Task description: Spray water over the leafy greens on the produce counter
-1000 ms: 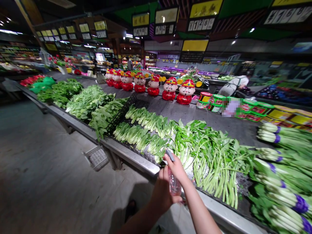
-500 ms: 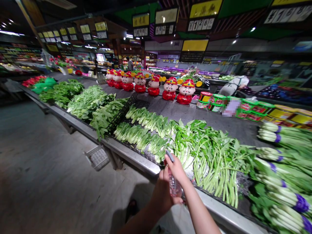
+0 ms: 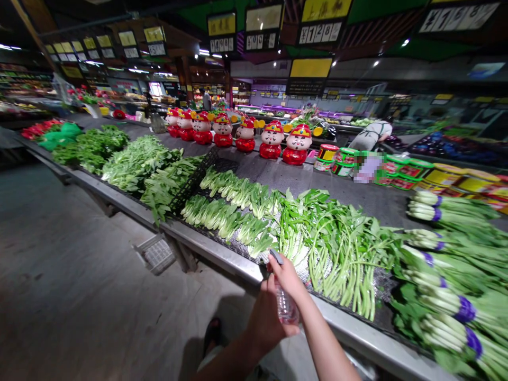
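Both my hands are on a clear spray bottle (image 3: 286, 307) with a grey spray head, held over the front rail of a vegetable stand (image 3: 242, 269). My left hand (image 3: 270, 312) is closed round the bottle's body. Higher up, my right hand (image 3: 286, 275) grips it at the neck and head; some of its fingers are hidden. Just beyond the spray head lie small bok choy (image 3: 226, 222) in rows and a heap of long-stemmed leafy greens (image 3: 341, 248), with wet-looking leaves.
Purple-taped bundles of greens (image 3: 440, 328) lie at the right. Red figurines (image 3: 297, 145) and tubs (image 3: 345, 161) line the stand's back. A grey crate (image 3: 156, 253) is beneath the rail. Another person (image 3: 371, 135) bends over farther back. Price signs hang overhead.
The view has shifted a little, so the stand and goods sit slightly farther left and higher. Both hands keep their hold on the spray bottle. More of my foot shows below.
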`<state>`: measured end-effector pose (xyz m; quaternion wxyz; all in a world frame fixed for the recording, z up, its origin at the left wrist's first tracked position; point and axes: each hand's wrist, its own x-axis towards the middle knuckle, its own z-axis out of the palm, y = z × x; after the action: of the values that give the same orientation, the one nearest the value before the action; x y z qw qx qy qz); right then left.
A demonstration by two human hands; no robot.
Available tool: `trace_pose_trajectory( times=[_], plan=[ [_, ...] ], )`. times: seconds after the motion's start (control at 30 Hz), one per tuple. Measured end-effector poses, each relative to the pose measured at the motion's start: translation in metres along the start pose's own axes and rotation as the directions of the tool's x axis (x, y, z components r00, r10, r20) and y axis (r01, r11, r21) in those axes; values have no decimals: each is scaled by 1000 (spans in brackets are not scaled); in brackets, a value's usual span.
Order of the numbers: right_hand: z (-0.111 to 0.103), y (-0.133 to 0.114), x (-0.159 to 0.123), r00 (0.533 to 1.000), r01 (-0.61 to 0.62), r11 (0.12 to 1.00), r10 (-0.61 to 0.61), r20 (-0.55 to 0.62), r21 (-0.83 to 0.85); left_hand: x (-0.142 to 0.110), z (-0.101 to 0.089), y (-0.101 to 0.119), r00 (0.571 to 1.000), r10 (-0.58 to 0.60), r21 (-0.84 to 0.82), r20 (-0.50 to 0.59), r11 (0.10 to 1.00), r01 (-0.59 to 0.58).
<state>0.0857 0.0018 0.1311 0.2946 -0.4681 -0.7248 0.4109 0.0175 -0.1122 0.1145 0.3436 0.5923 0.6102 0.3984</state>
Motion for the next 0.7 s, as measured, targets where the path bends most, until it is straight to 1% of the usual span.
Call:
trace_pose_trajectory(
  times=[0.17,0.27,0.37,0.5,0.7],
  plan=[
    [0,5,-9,997,-60,998,60,45,-3,-7,10,-8,999,54,22,-9,998,-54],
    [1,5,-12,998,-55,998,55,24,5,-10,11,-8,993,113,52,-26,992,-111],
    [0,4,-14,999,-37,999,38,-5,7,-12,12,-8,988,144,62,-49,988,-141],
    [-2,5,-17,999,-47,999,47,9,15,-15,20,-8,988,135,50,-69,990,-132],
    [-7,11,-25,992,-66,998,68,107,-24,-20,29,-3,994,101,-6,-49,995,-101]
  ],
)
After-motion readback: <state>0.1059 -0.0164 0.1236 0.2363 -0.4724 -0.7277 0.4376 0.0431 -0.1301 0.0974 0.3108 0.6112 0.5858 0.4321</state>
